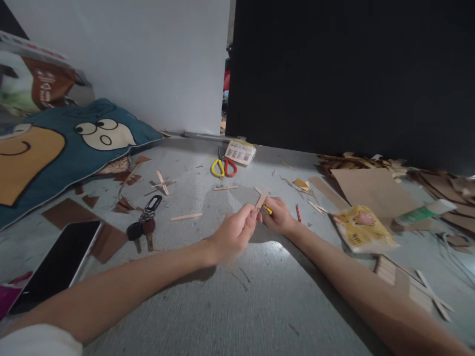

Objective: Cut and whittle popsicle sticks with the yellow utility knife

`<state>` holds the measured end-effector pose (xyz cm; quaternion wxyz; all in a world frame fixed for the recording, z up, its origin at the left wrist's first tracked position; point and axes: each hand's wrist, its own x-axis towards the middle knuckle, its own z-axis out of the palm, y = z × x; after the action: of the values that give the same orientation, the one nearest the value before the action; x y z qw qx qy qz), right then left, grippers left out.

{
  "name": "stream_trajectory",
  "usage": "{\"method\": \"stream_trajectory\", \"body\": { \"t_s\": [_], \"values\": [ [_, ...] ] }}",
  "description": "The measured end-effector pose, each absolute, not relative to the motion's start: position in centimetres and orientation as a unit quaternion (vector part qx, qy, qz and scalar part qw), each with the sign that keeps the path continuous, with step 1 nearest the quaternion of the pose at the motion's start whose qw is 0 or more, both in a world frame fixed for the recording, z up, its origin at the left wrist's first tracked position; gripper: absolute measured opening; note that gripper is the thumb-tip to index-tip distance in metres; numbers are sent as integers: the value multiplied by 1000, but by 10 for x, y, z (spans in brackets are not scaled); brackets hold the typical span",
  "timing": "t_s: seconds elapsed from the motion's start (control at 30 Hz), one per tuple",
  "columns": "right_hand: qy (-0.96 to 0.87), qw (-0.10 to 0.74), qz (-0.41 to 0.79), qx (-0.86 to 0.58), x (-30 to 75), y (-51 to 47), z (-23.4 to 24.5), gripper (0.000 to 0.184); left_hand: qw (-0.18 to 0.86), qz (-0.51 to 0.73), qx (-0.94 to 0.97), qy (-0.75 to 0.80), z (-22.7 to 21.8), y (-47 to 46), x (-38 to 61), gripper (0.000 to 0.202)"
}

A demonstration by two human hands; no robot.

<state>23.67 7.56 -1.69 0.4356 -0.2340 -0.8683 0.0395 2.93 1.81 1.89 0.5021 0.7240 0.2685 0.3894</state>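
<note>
Both my hands meet over the middle of the grey surface. My left hand [234, 231] is closed, pinching the lower end of a thin wooden stick [261, 200] that points up and away. My right hand [277, 214] is closed too, with a small yellow object [266, 209] between its fingers, touching the same stick. What the yellow object is I cannot make out. More wooden sticks lie loose nearby, one [186, 216] to the left and one [225, 188] further back.
Yellow-and-red scissors [223, 167] and a small packet [241, 151] lie at the back. Keys [144, 225] and a phone [59, 263] are at the left, beside a blue cartoon cushion [55, 148]. Cardboard pieces [374, 190], a yellow packet [361, 228] and a glue tube [425, 212] are on the right.
</note>
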Motion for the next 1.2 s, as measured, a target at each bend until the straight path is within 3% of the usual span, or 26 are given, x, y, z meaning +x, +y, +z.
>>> {"method": "stream_trajectory", "body": {
  "t_s": [0.37, 1.2],
  "values": [
    [-866, 449, 31, -215, 234, 74, -14, 12, 501, 392, 724, 266, 15, 18, 29, 42],
    [-874, 418, 29, -247, 235, 72, -11, 12, 480, 381, 739, 279, 13, 20, 31, 43]
  ]
}}
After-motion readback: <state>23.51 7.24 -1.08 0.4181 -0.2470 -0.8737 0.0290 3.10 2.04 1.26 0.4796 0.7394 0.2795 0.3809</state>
